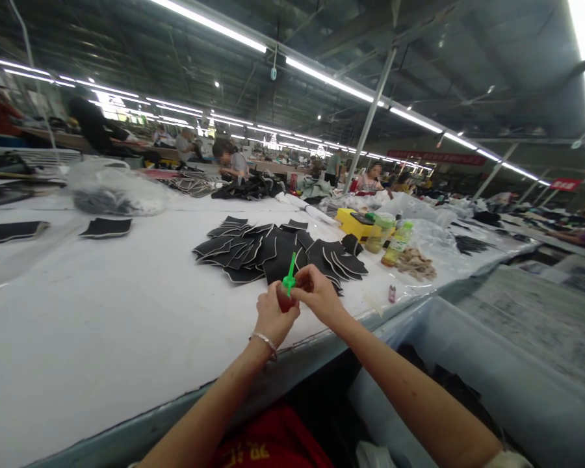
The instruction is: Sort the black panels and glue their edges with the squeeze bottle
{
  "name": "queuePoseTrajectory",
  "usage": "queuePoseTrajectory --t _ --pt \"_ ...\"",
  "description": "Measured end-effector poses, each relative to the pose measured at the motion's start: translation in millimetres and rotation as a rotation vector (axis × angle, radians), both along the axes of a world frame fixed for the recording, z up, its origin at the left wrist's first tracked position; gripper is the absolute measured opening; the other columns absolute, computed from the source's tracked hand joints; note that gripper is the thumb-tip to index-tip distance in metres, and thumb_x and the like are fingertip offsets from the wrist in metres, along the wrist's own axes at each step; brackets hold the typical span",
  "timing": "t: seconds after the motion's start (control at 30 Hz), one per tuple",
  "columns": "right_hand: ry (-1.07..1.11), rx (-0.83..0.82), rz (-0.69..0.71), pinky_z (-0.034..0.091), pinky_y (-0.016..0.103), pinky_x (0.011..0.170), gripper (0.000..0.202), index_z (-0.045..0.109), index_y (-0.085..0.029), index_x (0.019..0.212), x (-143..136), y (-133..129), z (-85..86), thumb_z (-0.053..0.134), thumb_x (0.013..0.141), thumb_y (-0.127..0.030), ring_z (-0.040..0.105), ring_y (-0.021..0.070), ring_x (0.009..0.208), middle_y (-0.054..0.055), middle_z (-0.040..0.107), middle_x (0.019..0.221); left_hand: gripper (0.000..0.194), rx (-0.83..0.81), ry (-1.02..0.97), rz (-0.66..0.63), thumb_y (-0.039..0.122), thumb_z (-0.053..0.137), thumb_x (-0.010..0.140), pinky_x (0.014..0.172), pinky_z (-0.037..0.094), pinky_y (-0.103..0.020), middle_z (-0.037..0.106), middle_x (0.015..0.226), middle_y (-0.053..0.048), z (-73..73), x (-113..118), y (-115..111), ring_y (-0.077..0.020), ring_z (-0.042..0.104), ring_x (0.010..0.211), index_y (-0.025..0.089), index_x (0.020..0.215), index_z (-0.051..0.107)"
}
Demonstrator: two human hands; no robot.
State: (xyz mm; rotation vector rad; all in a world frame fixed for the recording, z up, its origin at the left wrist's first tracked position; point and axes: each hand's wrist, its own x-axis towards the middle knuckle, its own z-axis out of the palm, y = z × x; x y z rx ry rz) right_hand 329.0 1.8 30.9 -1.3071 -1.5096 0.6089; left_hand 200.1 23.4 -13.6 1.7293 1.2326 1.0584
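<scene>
My left hand (275, 320) is wrapped round a dark red, rounded object (285, 299), held near the table's front edge. From its top sticks up a bright green plastic piece (289, 281) with a thin upright stem. My right hand (320, 294) is closed, thumb and fingers curled together at the side of this green piece. The fingers hide part of the red object, and its kind cannot be made out. Just beyond both hands lies a loose pile of black, light-edged cut pieces (258, 250) on the white table (141, 325).
Right of the pile stand a yellow box (355, 224), a bottle of yellow liquid (398, 244) and a beige cloth bundle (418, 263). A translucent bin (414, 396) adjoins the table's front right. A clear plastic bag (117, 185) lies back left. Several people sit farther off.
</scene>
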Motion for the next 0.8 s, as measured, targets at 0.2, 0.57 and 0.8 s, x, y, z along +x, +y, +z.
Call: queuePoseTrajectory --t 0.2,0.57,0.8 --pt "0.223 -0.073 0.062 0.044 0.029 0.073 0.034 0.053 -0.019 0.087 -4.3 2.2 -1.8 0.074 0.065 -0.033 0.055 0.0156 0.076 -0.001 0.058 0.081 0.044 0.079 0.055 0.008 0.027 0.064 0.075 0.094 0.037 -0.043 0.060 0.108 -0.010 5.6 -4.0 -7.1 -0.0293 0.052 0.106 0.017 0.116 0.050" --pt "0.430 -0.163 0.136 0.040 0.026 0.072 0.024 0.060 -0.018 0.087 -12.7 5.2 -8.2 0.068 0.063 -0.020 0.053 0.0133 0.075 -0.001 0.061 0.082 0.053 0.205 0.057 0.155 0.024 0.072 0.072 0.097 0.036 -0.044 0.056 0.112 -0.009 -20.3 -5.1 -0.5 -0.0297 0.048 0.108 0.019 0.120 0.047" --pt "0.291 -0.112 0.124 0.042 0.028 0.071 0.020 0.062 -0.017 0.083 -11.3 4.3 -9.2 0.070 0.067 -0.026 0.054 0.0147 0.074 0.000 0.062 0.080 0.055 0.157 0.068 0.240 0.033 0.081 0.065 0.092 0.039 -0.043 0.055 0.105 -0.008 -20.0 -7.6 0.7 -0.0272 0.050 0.101 0.018 0.105 0.046"
